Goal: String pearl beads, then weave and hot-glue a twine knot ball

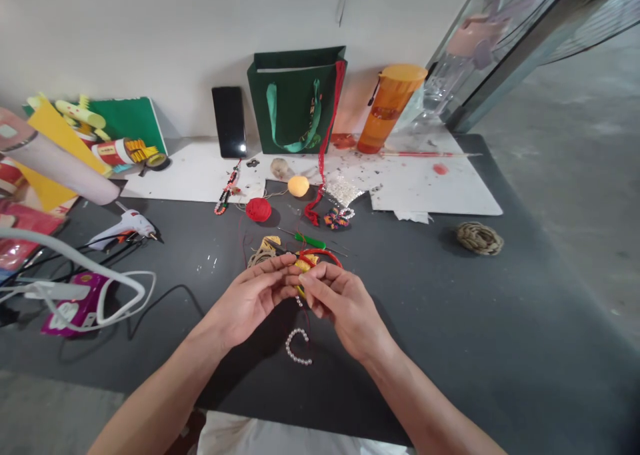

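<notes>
My left hand (257,295) is palm up, its thumb and fingertips drawn together against the fingers of my right hand. What lies between those tips is too small to make out. My right hand (340,301) pinches a dark thread between thumb and fingers. From it hangs a string of white pearl beads (290,338), a curved row of them lying on the dark table below. Just beyond my fingertips are a red loop of cord (330,255), a yellow patterned piece (306,263), a green-handled tool (310,241) and a coil of beige cord (263,251).
Farther back sit a red ball (259,209), a yellow ball (299,186), a bag of pearl beads (343,191) and a green paper bag (295,101). A phone (229,123) and orange bottle (387,111) stand behind. Leftward lie a glue gun (125,228) and cables; rightward, a twine ball (479,239).
</notes>
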Motion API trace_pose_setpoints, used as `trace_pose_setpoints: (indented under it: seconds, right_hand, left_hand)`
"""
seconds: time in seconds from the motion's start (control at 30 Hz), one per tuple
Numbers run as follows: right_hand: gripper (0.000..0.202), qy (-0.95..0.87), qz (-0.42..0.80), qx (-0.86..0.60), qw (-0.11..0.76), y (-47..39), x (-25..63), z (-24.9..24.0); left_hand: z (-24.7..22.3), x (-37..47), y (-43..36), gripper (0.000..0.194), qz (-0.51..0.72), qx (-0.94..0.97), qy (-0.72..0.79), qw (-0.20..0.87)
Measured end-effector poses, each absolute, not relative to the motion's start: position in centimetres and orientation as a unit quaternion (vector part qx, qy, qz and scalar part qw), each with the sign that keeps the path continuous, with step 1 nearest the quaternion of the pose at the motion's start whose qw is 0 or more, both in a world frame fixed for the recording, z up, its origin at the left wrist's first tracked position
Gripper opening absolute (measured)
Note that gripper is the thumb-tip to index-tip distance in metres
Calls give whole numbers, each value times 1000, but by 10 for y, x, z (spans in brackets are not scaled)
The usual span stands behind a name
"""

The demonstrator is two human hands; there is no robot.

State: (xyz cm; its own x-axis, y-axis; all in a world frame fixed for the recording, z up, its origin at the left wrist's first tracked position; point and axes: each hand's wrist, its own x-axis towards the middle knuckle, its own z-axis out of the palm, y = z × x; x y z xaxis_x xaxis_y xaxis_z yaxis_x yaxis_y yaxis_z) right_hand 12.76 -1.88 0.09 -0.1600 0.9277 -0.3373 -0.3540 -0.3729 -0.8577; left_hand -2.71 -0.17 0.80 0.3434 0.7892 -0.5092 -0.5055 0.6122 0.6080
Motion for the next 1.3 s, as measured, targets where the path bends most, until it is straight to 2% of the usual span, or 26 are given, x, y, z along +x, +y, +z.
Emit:
trace_pose_setpoints:
  seconds: [0.23,0.47,0.77,1.03,1.17,1.3]
  right_hand:
    - [34,-308,696,-451,466,-19,127,2]
    - [34,-307,699,-445,467,-18,127,2]
    - [36,-301,706,-448,459,-18,128,3]
    - [35,-311,728,-420,443,-20,127,4]
    - [35,-316,744,-410,422,-22,124,3]
    - [36,-314,749,-405,421,-23,121,1]
  left_hand:
    - [6,-29,-3,16,401,244,414,780]
    - [11,-30,0,20,386,200,417,798]
    - [8,-28,-2,18,389,247,430,776]
    - [8,-27,-1,40,360,286,456,762]
    - [12,-26,-1,28,354,224,428,801]
    - [12,-28,-2,13,353,244,439,789]
